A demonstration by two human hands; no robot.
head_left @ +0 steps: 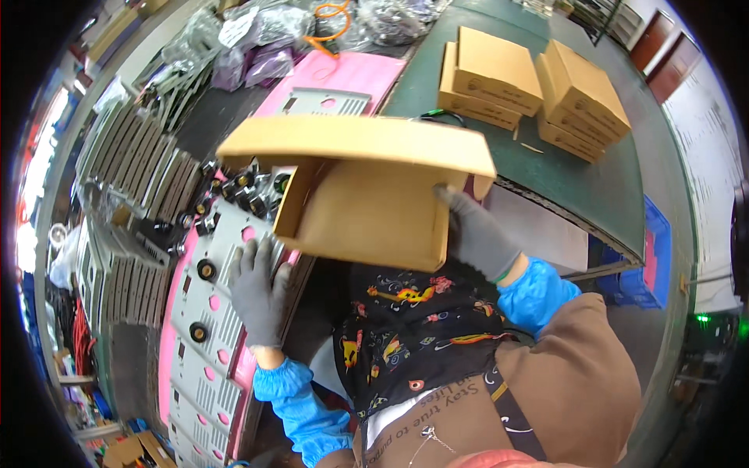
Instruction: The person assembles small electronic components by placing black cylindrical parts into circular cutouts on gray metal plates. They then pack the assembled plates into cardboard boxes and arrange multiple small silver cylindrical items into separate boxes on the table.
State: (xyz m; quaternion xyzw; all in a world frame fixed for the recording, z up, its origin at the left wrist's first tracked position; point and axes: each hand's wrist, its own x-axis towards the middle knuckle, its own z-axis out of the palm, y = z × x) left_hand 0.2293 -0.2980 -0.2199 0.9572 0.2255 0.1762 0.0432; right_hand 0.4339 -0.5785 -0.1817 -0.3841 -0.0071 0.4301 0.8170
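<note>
A brown cardboard box (359, 144) is raised in front of me with its hollow inside facing my body. My right hand (480, 234), in a grey glove, grips its right side, the thumb over the edge. The part of the box that shows inside holds nothing. In a matching glove, my left hand (260, 292) is spread flat with fingers apart, over the edge of a row of grey slotted metal panels (204, 312). Nothing is held in it. Black round knob-like parts (206, 270) sit on some panels, and a heap of similar parts (250, 187) lies partly behind the box.
Stacked grey panels (129, 164) stand on the left. Pink foam (374, 74) lies under the panels. Closed cardboard boxes (499, 70) are piled on the green table (562, 183) at right. Plastic-wrapped items (269, 35) cover the back. A blue crate (659, 242) is below the table.
</note>
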